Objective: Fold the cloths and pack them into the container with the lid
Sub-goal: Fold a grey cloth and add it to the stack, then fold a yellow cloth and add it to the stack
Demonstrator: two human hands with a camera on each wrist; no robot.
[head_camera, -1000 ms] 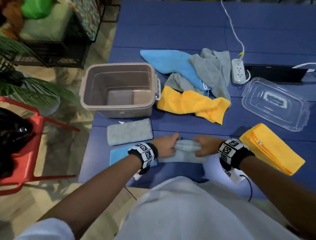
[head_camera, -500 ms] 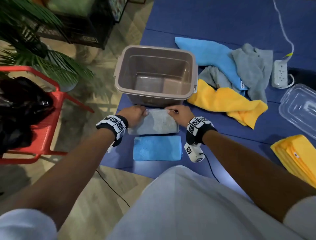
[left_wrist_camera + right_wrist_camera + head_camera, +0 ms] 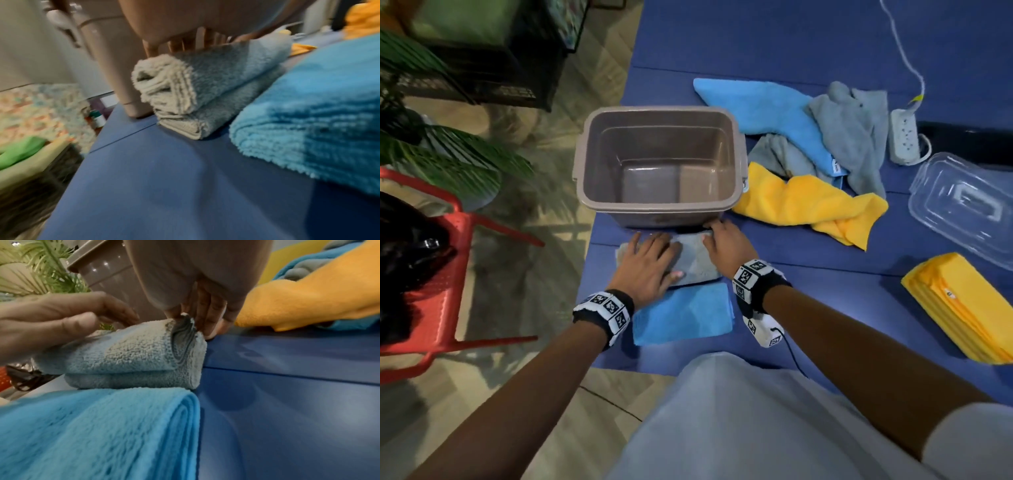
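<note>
1. Two folded grey cloths (image 3: 697, 262) lie stacked on the blue table (image 3: 825, 281), just in front of the empty brown container (image 3: 659, 164).
2. The left hand (image 3: 645, 267) lies flat on the stack, fingers spread.
3. The right hand (image 3: 726, 246) is at the stack's right end, fingertips (image 3: 209, 327) against its edge; whether they pinch it cannot be told.
4. A folded blue cloth (image 3: 683, 313) touches the stack's near side.
5. Loose yellow, blue and grey cloths (image 3: 808, 202) lie right of the container.
6. The clear lid (image 3: 962, 205) and a folded yellow cloth (image 3: 962, 308) sit farther right.
</note>
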